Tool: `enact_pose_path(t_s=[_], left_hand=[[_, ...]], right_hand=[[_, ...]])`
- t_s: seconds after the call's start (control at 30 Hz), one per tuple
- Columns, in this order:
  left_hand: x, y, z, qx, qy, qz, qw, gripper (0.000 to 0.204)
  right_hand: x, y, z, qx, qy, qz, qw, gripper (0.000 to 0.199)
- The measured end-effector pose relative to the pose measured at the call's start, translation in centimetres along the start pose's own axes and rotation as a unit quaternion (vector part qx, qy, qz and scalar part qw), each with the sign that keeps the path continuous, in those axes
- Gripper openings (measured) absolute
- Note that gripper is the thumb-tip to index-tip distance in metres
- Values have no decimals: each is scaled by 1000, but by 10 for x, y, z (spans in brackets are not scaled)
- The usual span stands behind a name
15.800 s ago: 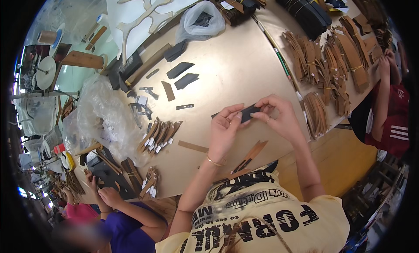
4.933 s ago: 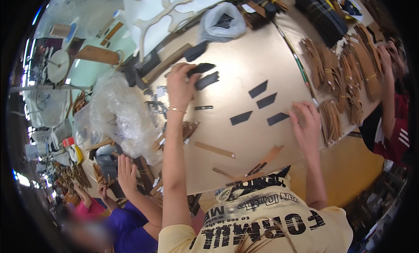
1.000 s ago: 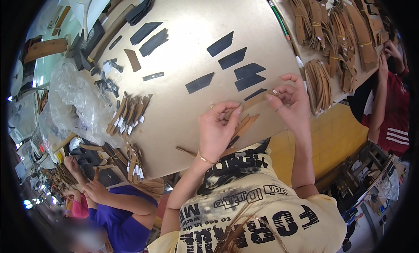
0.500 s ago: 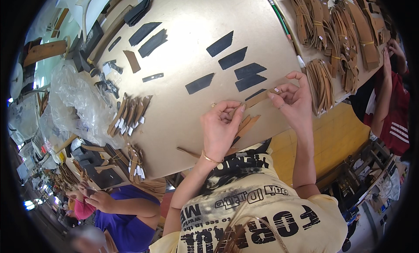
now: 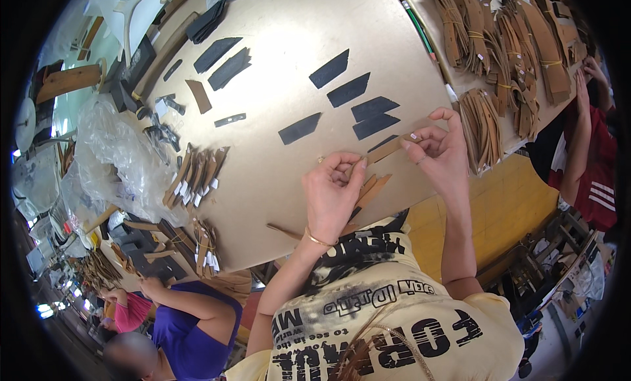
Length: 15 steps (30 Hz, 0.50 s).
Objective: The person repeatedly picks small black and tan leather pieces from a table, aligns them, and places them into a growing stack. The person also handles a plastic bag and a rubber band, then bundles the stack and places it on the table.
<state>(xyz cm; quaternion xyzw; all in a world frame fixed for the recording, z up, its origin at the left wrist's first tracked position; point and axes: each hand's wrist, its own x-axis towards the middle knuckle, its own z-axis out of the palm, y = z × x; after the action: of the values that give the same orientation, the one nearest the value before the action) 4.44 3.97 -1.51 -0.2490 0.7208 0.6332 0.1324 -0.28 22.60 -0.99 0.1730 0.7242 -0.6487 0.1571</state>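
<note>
Leather-like brown strip [image 5: 384,151] is pinched, seemingly steadied, by left hand [image 5: 330,187] and right hand [image 5: 443,156] beside slim black piece [image 5: 382,143], level grips being needed next.

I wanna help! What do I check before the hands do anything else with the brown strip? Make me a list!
1. Left hand on the brown strip: ok, fingertips at its near end.
2. Right hand on the strip: ok, pinching the far end.
3. Small white tag visible: ok, beside the right fingers.
4. Both strip ends uncovered: not ok, fingers hide parts of them.
5. Strip's underside clean: cannot tell, it's hidden.
6. Thin black piece clear of the strip: cannot tell, they look very close.
</note>
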Motion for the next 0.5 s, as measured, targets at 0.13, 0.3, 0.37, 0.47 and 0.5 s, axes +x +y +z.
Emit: enact_pose_path(t_s=[0.13,0.3,0.37,0.47,0.5], left_hand=[[0,0,1,-4,3,-6,1000,11],[-2,1,2,23,0,16,1000,9],[-3,1,3,52,2,42,998,8],[-7,-3,7,125,21,128,984,10],[-8,-5,8,166,33,179,969,13]], right_hand=[[0,0,1,-16,8,0,1000,52],[0,-2,3,-31,16,-1,999,51],[-1,-2,4,-20,15,0,1000,50],[-2,-2,4,-18,17,-5,1000,49],[-2,-2,4,-20,18,-7,1000,49]])
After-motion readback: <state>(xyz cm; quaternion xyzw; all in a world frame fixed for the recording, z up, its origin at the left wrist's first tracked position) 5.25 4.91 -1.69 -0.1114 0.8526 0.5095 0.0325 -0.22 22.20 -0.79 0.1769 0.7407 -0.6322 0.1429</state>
